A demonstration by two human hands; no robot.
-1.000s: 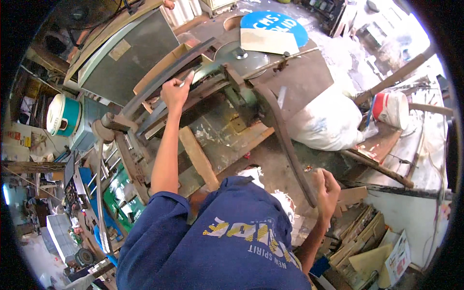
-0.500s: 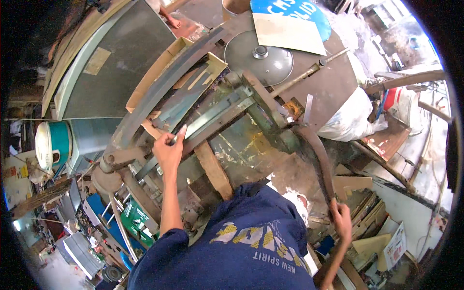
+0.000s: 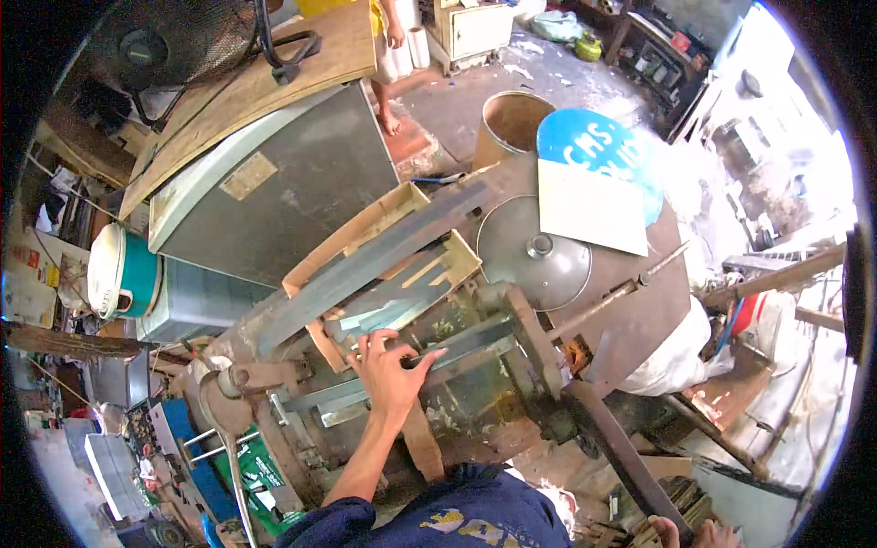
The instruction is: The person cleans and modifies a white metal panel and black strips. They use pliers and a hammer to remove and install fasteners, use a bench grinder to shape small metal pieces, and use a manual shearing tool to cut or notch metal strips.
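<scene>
My left hand (image 3: 388, 374) is over long flat metal bars (image 3: 470, 340) on a metal frame. Its thumb and forefinger close around something small and dark (image 3: 408, 363) that I cannot make out, while the other fingers are bent and spread. At the lower edge my right hand (image 3: 717, 535) grips the end of a long dark metal lever (image 3: 630, 457), fingers showing on both sides of it; the picture's edge cuts the hand off. The lever joins the frame at a pivot block (image 3: 539, 397). Narrow metal strips (image 3: 388, 315) lie beyond my left hand in an open cardboard box (image 3: 463, 258).
A glass pot lid (image 3: 512, 242), a blue disc (image 3: 575, 132) and a pale sheet (image 3: 594, 219) lie on the metal table. A dark panel (image 3: 301, 183) stands far left. Beyond are a round bin (image 3: 487, 137) and another person's leg (image 3: 385, 100). White sacks (image 3: 667, 352) are at right.
The view has tilted up, so more of the far floor shows. My left hand has shifted a little away from me, its fingers more spread. My right hand stays at the lever's end.
</scene>
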